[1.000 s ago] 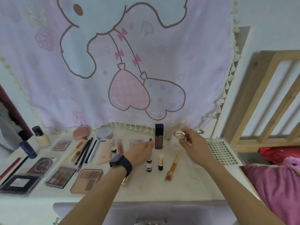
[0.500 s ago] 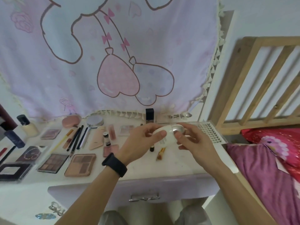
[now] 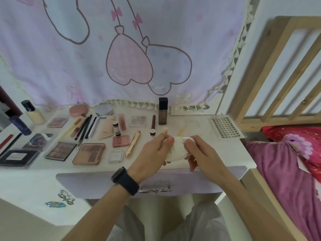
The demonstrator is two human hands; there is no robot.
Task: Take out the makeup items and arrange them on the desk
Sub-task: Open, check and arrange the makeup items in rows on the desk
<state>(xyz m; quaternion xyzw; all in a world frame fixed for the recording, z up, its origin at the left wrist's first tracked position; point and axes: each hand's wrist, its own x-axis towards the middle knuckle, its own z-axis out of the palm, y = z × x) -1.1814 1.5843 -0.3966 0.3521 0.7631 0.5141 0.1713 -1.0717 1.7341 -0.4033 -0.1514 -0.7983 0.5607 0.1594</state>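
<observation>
Two hands hold one white rounded container (image 3: 177,146) above the front edge of the desk (image 3: 225,153). We note our left hand (image 3: 152,152) curled round its lower-left end and our right hand (image 3: 201,153) pinching the upper-right end. Its long axis runs roughly left to right, the right end tilted up and away from us. Fingers cover much of it. Just behind stands a small black-capped bottle (image 3: 152,132), and farther back an upright dark foundation bottle (image 3: 163,111). To the left lie a gold tube (image 3: 132,143) and a brown palette (image 3: 88,153). A lash tray (image 3: 225,126) sits at right.
</observation>
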